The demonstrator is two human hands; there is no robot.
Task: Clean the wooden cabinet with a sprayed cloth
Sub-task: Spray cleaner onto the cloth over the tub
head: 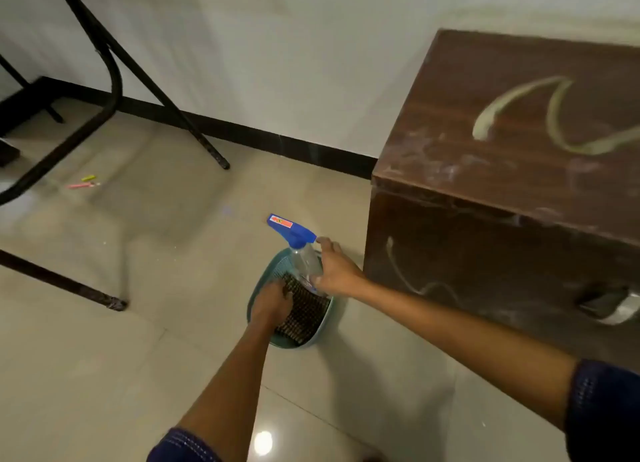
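A dark brown wooden cabinet (512, 156) stands on the right, its top and front smeared with pale dusty streaks. On the floor beside it sits a teal basket (258, 298) holding a dark checked cloth (306, 314). My left hand (272, 304) reaches into the basket and grips the cloth. My right hand (334, 269) grips a clear spray bottle (304, 259) with a blue trigger head (291, 229), standing in the basket's far end.
Black metal furniture legs (114, 80) cross the upper left, with one foot at the left middle (116, 304). Small pink and yellow items (85, 182) lie on the tiled floor. A white wall with a black skirting (277, 144) runs behind.
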